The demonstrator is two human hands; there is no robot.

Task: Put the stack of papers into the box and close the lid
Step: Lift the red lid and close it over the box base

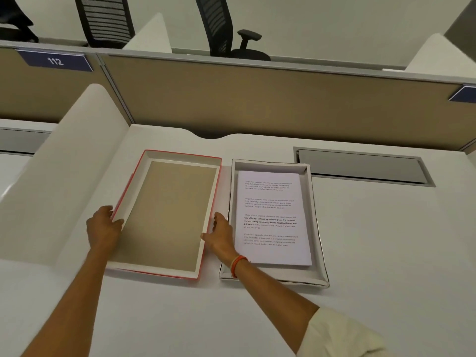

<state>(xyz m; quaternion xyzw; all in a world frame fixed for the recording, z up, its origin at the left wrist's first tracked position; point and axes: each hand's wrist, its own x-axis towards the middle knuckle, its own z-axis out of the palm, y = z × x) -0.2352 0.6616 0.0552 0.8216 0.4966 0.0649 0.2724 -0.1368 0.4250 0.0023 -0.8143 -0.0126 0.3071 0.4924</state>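
Right now both hands, left (104, 229) & right (221, 234), pinch the long sides of the upturned lid (167, 215) on the tabletop (386, 253), papers (271, 217) already in the box (318, 228) beside it; lid looks light, stiff cardboard, best gripped mid-edges w/ both hands.

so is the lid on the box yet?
No, the lid lies upside down beside the box, held by both hands, papers uncovered.

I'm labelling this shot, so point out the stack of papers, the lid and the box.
stack of papers (270, 217): head view, middle of the printed top sheet.
lid (170, 210): head view, brown inner panel, facing up.
box (309, 215): head view, right inner wall.
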